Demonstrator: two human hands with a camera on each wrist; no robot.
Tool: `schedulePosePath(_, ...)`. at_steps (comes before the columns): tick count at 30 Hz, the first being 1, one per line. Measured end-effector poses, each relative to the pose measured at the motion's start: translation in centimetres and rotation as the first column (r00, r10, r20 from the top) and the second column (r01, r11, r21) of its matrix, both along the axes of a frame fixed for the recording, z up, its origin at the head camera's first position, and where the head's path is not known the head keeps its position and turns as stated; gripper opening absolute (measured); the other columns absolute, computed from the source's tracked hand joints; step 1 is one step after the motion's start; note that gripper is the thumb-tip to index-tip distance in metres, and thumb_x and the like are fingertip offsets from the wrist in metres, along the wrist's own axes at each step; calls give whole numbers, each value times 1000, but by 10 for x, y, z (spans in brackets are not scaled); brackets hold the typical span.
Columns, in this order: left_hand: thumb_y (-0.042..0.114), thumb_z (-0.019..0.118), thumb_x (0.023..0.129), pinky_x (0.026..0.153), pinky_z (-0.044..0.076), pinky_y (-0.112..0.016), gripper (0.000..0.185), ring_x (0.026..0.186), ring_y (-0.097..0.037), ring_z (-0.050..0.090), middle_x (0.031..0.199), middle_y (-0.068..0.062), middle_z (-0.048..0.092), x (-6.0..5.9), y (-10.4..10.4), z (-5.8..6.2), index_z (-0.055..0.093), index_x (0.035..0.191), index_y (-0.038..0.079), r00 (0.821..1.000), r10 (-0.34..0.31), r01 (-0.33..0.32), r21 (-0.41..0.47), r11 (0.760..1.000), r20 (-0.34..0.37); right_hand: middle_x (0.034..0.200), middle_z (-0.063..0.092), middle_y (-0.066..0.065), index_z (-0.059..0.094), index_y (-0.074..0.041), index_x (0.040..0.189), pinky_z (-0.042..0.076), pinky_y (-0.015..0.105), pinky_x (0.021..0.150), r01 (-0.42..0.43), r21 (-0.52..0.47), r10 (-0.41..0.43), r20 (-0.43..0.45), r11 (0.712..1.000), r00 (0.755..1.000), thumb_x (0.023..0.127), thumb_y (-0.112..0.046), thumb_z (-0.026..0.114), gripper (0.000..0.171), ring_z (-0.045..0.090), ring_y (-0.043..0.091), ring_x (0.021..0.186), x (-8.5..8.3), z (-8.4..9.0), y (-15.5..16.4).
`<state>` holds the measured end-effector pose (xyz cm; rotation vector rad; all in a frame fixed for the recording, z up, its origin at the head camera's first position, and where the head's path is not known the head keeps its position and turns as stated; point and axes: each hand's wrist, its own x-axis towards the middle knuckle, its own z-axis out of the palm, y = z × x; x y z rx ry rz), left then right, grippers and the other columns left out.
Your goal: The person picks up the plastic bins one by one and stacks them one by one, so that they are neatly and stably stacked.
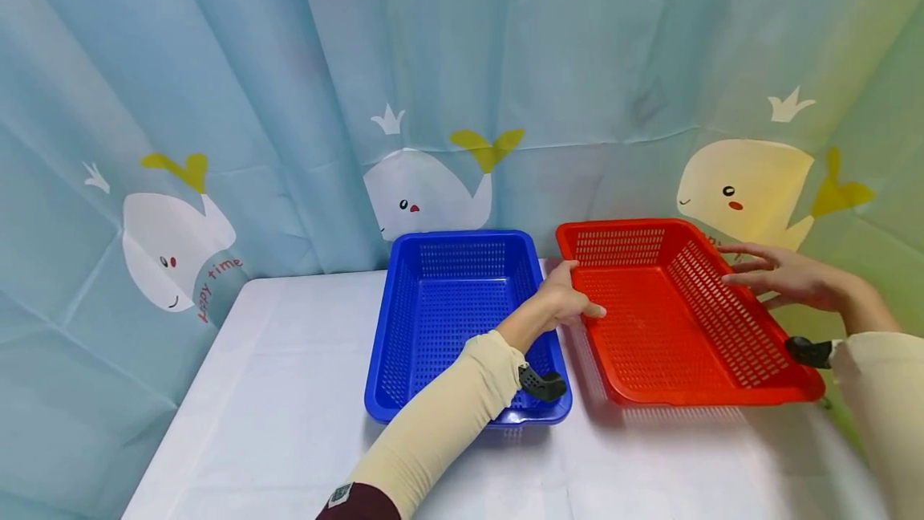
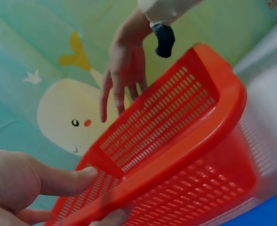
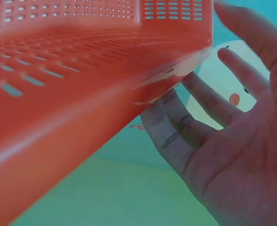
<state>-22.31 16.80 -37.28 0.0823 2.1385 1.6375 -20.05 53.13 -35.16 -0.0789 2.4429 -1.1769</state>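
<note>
Whale-print curtain (image 1: 216, 62) backs a white counter (image 1: 289, 392). Red basket (image 1: 650, 327) at 2 o'clock, long axis running 12-to-6, blue basket (image 1: 440, 319) just beside at 12. Left hand (image 1: 566, 303) grip pinches the red near-left rim. Right hand (image 1: 783, 275) is spread wide, fingers straight, beside the right rim at 3, touching or not: cannot tell.
</note>
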Motion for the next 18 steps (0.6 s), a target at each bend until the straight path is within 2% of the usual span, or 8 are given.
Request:
schedulePosePath(4,-10,82,68,66,59,-35,91,91,-20,56,124,-6,54,0,2,1,43,144,19,1000,7,-9,-59,998,-29,148,19,40,15,-9,153,55,51,84,-10,-21,10,4,1000,1000,101,-21,53,66,56,40,113,-2,-4,4)
schedulePosePath(8,-14,81,67,60,59,-33,89,80,-21,60,119,-6,57,1,5,0,46,142,20,999,15,-19,-98,995,-38,148,20,35,18,-11,154,55,49,83,-10,-34,9,-4,999,1000,100,-19,55,65,59,32,110,-3,-8,7)
schedulePosePath(13,-7,85,67,58,55,-26,86,75,-15,58,123,-3,59,2,8,0,49,141,19,993,5,-31,-224,974,-118,146,24,29,21,-10,154,56,46,83,-1,-37,1,-10,999,1000,99,-16,56,66,61,23,106,-3,-11,9)
schedulePosePath(18,-7,83,69,58,57,-28,86,64,-15,57,127,-3,58,3,9,0,49,142,20,994,11,-35,-229,973,-105,143,28,23,23,-10,154,56,47,82,15,-48,-15,-12,999,1000,98,-14,57,65,62,23,103,-3,-14,10)
